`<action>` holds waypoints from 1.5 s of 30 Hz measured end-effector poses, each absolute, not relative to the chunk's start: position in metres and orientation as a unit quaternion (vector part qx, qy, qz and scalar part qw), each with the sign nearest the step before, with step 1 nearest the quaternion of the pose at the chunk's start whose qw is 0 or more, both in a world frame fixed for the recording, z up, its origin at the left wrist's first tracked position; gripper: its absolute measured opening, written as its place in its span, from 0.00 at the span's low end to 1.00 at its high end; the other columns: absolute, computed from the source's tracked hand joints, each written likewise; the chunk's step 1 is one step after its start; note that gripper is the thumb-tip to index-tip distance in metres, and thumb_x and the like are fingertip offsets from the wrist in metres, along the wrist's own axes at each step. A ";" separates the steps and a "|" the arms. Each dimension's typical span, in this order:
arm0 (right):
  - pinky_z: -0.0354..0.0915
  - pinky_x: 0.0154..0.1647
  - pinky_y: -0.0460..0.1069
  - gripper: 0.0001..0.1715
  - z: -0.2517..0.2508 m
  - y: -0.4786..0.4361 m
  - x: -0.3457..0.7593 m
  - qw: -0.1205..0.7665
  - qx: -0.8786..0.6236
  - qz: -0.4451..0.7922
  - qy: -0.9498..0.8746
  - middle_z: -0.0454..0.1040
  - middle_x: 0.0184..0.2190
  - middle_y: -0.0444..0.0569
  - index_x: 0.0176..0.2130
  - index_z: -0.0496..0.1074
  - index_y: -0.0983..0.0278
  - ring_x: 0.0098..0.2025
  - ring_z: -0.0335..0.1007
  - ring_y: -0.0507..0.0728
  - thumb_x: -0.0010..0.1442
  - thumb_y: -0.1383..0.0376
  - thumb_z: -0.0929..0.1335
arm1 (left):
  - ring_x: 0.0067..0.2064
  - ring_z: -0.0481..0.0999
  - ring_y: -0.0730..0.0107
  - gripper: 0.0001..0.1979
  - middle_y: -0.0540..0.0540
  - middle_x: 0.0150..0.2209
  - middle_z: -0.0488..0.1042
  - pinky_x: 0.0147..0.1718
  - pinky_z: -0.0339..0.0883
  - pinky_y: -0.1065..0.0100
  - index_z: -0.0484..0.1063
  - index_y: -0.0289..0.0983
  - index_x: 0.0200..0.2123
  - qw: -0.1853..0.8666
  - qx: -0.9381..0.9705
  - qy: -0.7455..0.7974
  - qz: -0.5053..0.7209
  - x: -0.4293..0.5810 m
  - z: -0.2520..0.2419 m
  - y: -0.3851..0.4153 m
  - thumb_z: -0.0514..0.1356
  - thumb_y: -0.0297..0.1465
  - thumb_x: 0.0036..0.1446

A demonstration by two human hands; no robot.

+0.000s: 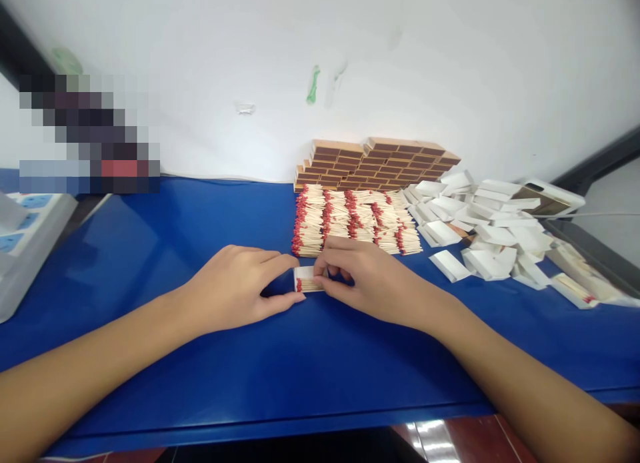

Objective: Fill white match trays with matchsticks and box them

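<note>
A small white matchbox tray (pixel 303 273) lies on the blue table in front of me, with red-tipped matches (pixel 306 285) along its near side. The thumb and forefinger of my left hand (pixel 243 286) grip the tray's left end. My right hand (pixel 357 273) is curled over the tray's right part, its thumb and fingertips pinched at the matches there and hiding that end. Just behind the hands, loose matches (pixel 357 219) are laid in several rows, most red heads facing left.
Brown-sided matchboxes (pixel 377 166) are stacked against the white wall (pixel 210 63). White empty trays (pixel 493 239) lie heaped at the right, with one match-filled tray (pixel 575 291) beside them. A power strip (pixel 37 236) stands at the left of the blue table (pixel 240 376).
</note>
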State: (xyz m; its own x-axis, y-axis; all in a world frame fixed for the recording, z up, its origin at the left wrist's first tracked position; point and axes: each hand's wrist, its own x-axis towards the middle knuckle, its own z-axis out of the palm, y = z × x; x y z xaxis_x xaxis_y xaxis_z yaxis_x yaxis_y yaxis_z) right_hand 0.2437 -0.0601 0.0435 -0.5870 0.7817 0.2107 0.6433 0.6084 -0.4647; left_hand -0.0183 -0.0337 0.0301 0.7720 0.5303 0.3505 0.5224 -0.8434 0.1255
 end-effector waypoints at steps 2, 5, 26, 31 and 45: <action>0.61 0.35 0.48 0.05 0.047 -0.058 0.247 0.232 -0.395 0.159 -0.875 0.75 0.35 0.46 0.39 0.79 0.63 0.34 0.68 0.52 0.69 0.72 0.72 | 0.28 0.79 0.69 0.15 0.52 0.31 0.82 0.28 0.64 0.66 0.81 0.38 0.47 0.009 0.941 0.277 0.192 -0.018 0.030 -0.033 0.64 0.44 0.72; 0.61 0.35 0.49 0.06 0.056 -0.051 0.259 0.267 -0.407 0.124 -0.865 0.75 0.32 0.45 0.38 0.79 0.62 0.32 0.68 0.53 0.69 0.69 0.72 | 0.28 0.79 0.69 0.15 0.52 0.31 0.82 0.29 0.64 0.66 0.81 0.38 0.48 0.006 0.942 0.271 0.198 -0.019 0.029 -0.033 0.63 0.44 0.73; 0.61 0.36 0.51 0.08 0.051 -0.032 0.280 0.086 -0.505 0.191 -0.837 0.77 0.35 0.47 0.38 0.75 0.61 0.34 0.69 0.56 0.72 0.63 0.69 | 0.33 0.83 0.63 0.17 0.51 0.33 0.83 0.32 0.68 0.63 0.79 0.37 0.50 -0.014 0.953 0.239 0.184 -0.022 0.027 -0.031 0.62 0.45 0.75; 0.61 0.38 0.51 0.10 0.051 -0.033 0.278 0.094 -0.503 0.182 -0.840 0.77 0.38 0.50 0.38 0.73 0.61 0.36 0.69 0.56 0.74 0.62 0.67 | 0.33 0.84 0.63 0.16 0.51 0.34 0.83 0.33 0.68 0.64 0.79 0.39 0.50 -0.015 0.954 0.245 0.172 -0.022 0.027 -0.031 0.62 0.45 0.75; 0.60 0.36 0.51 0.11 0.050 -0.033 0.280 0.095 -0.496 0.176 -0.845 0.76 0.35 0.49 0.38 0.73 0.61 0.34 0.68 0.56 0.74 0.62 0.67 | 0.35 0.84 0.62 0.16 0.51 0.36 0.84 0.33 0.68 0.63 0.80 0.38 0.51 -0.013 0.954 0.253 0.161 -0.022 0.029 -0.032 0.63 0.45 0.74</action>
State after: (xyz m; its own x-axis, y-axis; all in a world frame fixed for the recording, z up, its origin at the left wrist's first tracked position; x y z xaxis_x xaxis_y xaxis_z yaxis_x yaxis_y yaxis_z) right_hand 0.2798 -0.0331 0.0501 -0.4905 0.8713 -0.0141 0.8048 0.4467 -0.3909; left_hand -0.0216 -0.0318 0.0295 0.8204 0.4781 0.3135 0.4865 -0.8719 0.0565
